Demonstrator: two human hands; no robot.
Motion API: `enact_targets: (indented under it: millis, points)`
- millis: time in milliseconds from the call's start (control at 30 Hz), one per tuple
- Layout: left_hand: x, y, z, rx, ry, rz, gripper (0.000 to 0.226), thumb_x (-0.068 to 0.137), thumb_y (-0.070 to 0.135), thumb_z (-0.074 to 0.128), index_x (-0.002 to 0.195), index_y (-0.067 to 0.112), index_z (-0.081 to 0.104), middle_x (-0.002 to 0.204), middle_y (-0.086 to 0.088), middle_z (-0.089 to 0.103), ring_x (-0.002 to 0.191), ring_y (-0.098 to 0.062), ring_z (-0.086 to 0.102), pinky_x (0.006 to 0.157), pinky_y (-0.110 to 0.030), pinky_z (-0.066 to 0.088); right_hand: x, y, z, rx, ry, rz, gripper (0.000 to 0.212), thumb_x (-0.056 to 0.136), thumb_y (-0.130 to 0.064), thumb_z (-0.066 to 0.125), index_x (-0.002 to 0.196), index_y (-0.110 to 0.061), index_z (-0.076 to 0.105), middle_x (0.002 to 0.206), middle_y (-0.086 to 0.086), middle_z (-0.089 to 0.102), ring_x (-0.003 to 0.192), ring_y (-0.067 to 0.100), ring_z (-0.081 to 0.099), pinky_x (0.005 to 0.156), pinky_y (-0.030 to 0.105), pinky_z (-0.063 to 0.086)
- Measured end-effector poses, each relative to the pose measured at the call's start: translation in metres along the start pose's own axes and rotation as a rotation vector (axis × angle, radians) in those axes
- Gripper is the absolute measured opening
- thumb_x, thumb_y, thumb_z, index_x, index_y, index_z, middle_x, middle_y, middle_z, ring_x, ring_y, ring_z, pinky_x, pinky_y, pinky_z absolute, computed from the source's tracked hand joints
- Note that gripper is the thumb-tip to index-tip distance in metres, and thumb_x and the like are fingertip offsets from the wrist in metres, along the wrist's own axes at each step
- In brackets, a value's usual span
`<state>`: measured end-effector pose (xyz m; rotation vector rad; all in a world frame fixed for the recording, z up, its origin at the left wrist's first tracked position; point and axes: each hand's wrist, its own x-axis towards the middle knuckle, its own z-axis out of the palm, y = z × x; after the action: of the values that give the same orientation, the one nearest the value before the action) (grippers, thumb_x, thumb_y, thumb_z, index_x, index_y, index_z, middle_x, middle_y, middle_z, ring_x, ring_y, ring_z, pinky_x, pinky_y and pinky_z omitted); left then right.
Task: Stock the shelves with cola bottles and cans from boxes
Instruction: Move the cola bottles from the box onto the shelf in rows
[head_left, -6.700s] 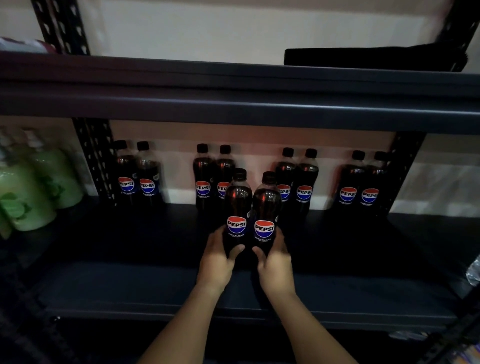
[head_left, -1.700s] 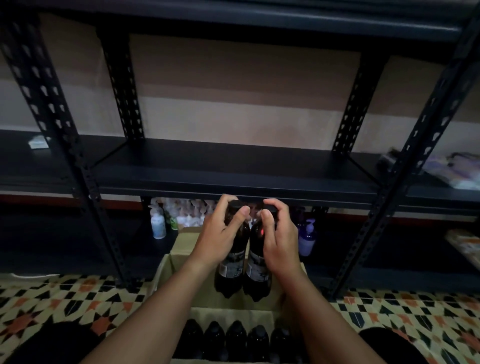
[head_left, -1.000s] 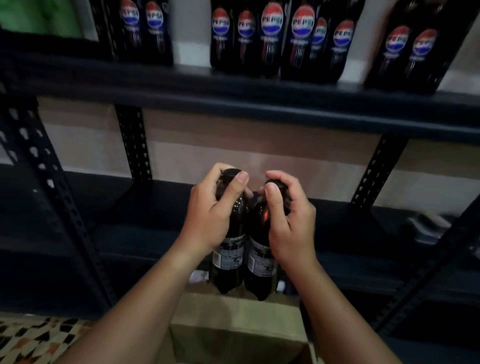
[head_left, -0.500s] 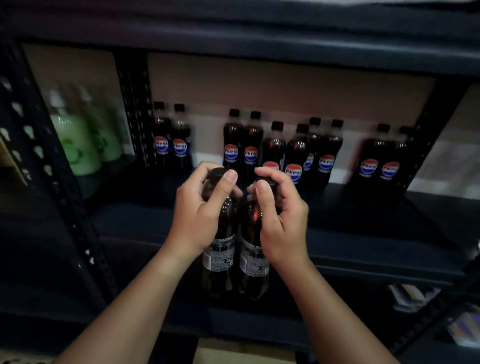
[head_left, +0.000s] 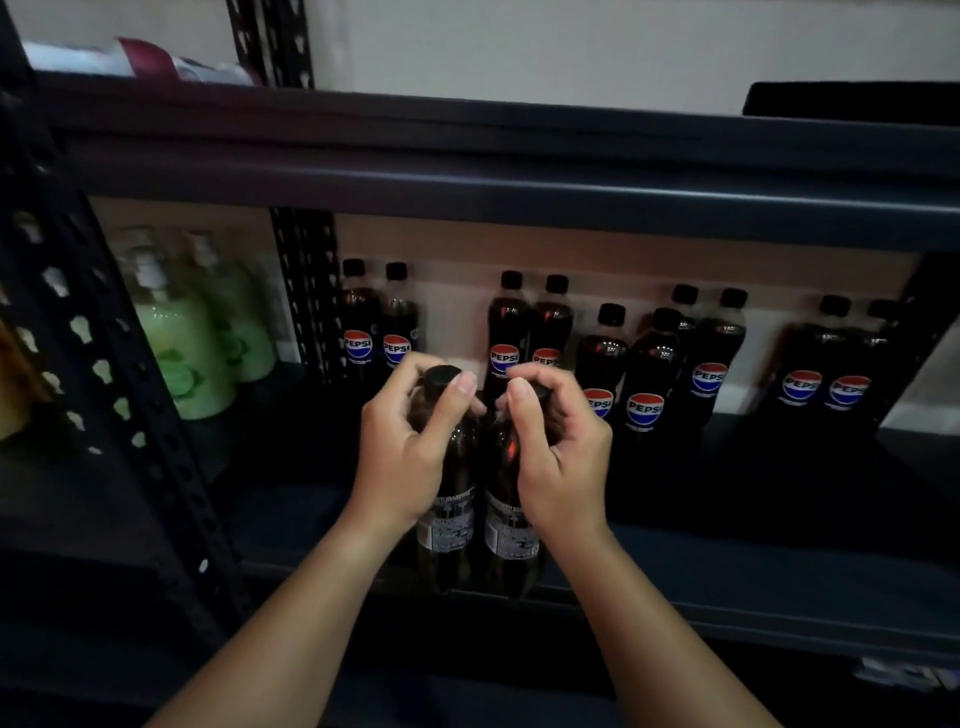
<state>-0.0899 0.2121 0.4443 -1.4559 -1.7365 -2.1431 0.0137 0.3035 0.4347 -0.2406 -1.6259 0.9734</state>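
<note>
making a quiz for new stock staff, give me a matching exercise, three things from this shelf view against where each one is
Things:
1. green soap bottles
2. left-hand cola bottle
3. black flat item

Places:
A. on the top shelf, right
B. left bay, behind the perforated post
C. gripped near the cap, at the shelf's front edge

Pairs: 1-B, 2-C, 3-A

One head-worn wide-angle view looked forward and slightly down, straight into a dark metal shelf (head_left: 519, 540) from close range. The upper shelf edge (head_left: 519, 176) crossed the frame near the top, bowed by the lens. Both forearms rose from the bottom edge toward the centre. A perforated upright (head_left: 104, 374) stood near on the left; the pale wall (head_left: 571, 47) lay far behind.
</note>
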Motion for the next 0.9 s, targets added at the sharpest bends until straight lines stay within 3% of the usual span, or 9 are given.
enact_targets:
  millis: [100, 267, 333, 433, 567, 667, 767, 833, 900]
  points:
    - [0.006, -0.019, -0.005, -0.014, -0.004, -0.033, 0.024, 0.097, 0.042, 0.063, 0.098, 0.018, 0.064, 0.086, -0.005, 0.075, 0.086, -0.024, 0.073, 0.083, -0.047, 0.057, 0.003, 0.013, 0.012, 0.000, 0.025, 0.011, 0.024, 0.100, -0.035, 0.056, 0.108, -0.016, 0.068, 0.078, 0.003, 0.068, 0.066, 0.022, 0.065, 0.064, 0.045, 0.055]
    - [0.019, -0.042, -0.011, -0.019, 0.017, -0.050, 0.026, 0.094, 0.046, 0.063, 0.103, 0.021, 0.064, 0.089, 0.006, 0.073, 0.084, -0.013, 0.071, 0.078, -0.024, 0.054, 0.014, 0.027, 0.028, 0.000, 0.044, 0.029, 0.021, 0.098, -0.038, 0.056, 0.108, -0.023, 0.067, 0.071, 0.010, 0.064, 0.054, 0.022, 0.059, 0.052, 0.038, 0.050]
    - [0.024, -0.050, -0.011, -0.004, 0.012, -0.040, 0.026, 0.094, 0.047, 0.062, 0.105, 0.023, 0.063, 0.089, 0.003, 0.072, 0.083, -0.015, 0.070, 0.076, -0.024, 0.054, 0.018, 0.037, 0.033, -0.030, 0.048, 0.038, 0.027, 0.098, -0.040, 0.054, 0.111, -0.020, 0.067, 0.071, 0.006, 0.064, 0.053, 0.013, 0.057, 0.052, 0.029, 0.048]
    - [0.031, -0.064, -0.012, 0.013, 0.019, -0.039, 0.026, 0.095, 0.049, 0.062, 0.106, 0.026, 0.062, 0.087, 0.002, 0.071, 0.081, -0.017, 0.070, 0.074, -0.028, 0.056, 0.025, 0.050, 0.040, -0.060, 0.067, 0.009, 0.031, 0.099, -0.039, 0.053, 0.115, -0.016, 0.067, 0.072, -0.001, 0.063, 0.060, 0.003, 0.059, 0.060, 0.017, 0.048]
    - [0.042, -0.079, -0.012, 0.008, 0.022, -0.025, 0.025, 0.097, 0.046, 0.062, 0.107, 0.024, 0.061, 0.091, 0.005, 0.073, 0.088, -0.018, 0.072, 0.081, -0.032, 0.056, 0.033, 0.060, 0.046, -0.079, 0.093, -0.015, 0.032, 0.101, -0.033, 0.051, 0.115, -0.009, 0.066, 0.088, -0.005, 0.066, 0.074, -0.009, 0.060, 0.071, 0.008, 0.046]
    - [0.045, -0.084, -0.011, -0.008, 0.013, -0.026, 0.025, 0.098, 0.043, 0.061, 0.109, 0.020, 0.061, 0.093, 0.002, 0.074, 0.091, -0.019, 0.073, 0.084, -0.036, 0.058, 0.035, 0.063, 0.049, -0.072, 0.104, -0.002, 0.022, 0.101, -0.028, 0.054, 0.114, -0.013, 0.064, 0.083, -0.023, 0.066, 0.073, -0.011, 0.059, 0.070, 0.007, 0.045]
    - [0.046, -0.083, -0.011, -0.023, -0.001, -0.046, 0.034, 0.097, 0.044, 0.061, 0.111, 0.014, 0.061, 0.096, -0.001, 0.075, 0.095, -0.022, 0.073, 0.088, -0.043, 0.058, 0.036, 0.062, 0.047, -0.048, 0.090, -0.003, 0.021, 0.100, -0.029, 0.056, 0.117, -0.019, 0.059, 0.086, -0.027, 0.065, 0.073, -0.008, 0.060, 0.071, 0.011, 0.047]
    - [0.044, -0.080, -0.014, -0.029, -0.029, -0.064, 0.035, 0.096, 0.047, 0.061, 0.115, 0.017, 0.060, 0.102, 0.001, 0.075, 0.100, -0.019, 0.072, 0.091, -0.039, 0.057, 0.032, 0.060, 0.045, -0.041, 0.057, 0.026, 0.033, 0.097, -0.037, 0.058, 0.126, -0.021, 0.054, 0.094, -0.028, 0.065, 0.082, -0.005, 0.063, 0.077, 0.014, 0.049]
    - [0.038, -0.078, -0.018, -0.037, -0.073, -0.097, 0.036, 0.093, 0.051, 0.060, 0.121, 0.028, 0.056, 0.109, 0.011, 0.072, 0.105, -0.010, 0.068, 0.091, -0.024, 0.052, 0.024, 0.059, 0.041, -0.025, 0.024, 0.072, 0.051, 0.092, -0.040, 0.063, 0.137, -0.023, 0.045, 0.109, -0.028, 0.065, 0.099, 0.001, 0.066, 0.088, 0.019, 0.051]
